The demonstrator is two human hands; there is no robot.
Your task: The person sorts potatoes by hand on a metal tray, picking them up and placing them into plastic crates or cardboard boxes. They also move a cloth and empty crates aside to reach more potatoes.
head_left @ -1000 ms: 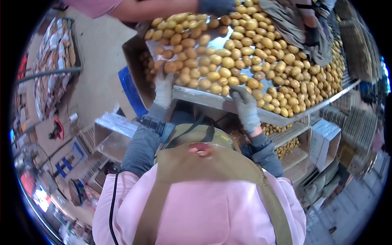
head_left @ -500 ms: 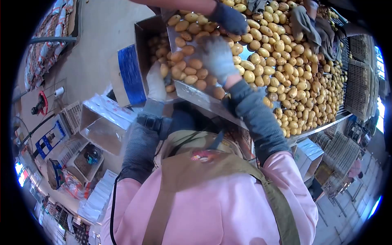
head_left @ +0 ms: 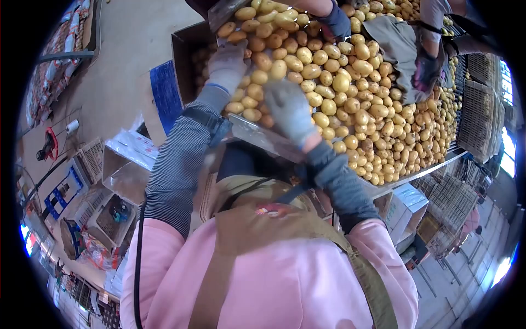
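Potatoes (head_left: 342,82) lie in a thick layer over the sorting table and crowd its narrowing metal outlet. My left hand (head_left: 227,64), in a pale glove, rests at the outlet's left side, fingers stretched over potatoes beside the cardboard box (head_left: 183,60). On the outlet's near side is my right hand (head_left: 290,109), also gloved and touching potatoes near the metal edge (head_left: 257,131). Motion blur and the back of the glove hide the right fingers. The box stands against the outlet, with potatoes dimly visible inside.
Across the table are a co-worker's dark-gloved hand (head_left: 335,23) and another person's hand (head_left: 427,68) by a grey cloth (head_left: 392,52). Plastic crates (head_left: 476,120) stand at the right. An open carton (head_left: 129,172) with plastic lining is at my left.
My left hand has moved from the box's side up onto the potatoes. My right hand has shifted slightly towards me. More potatoes fill the outlet, and the grey cloth lies more spread out.
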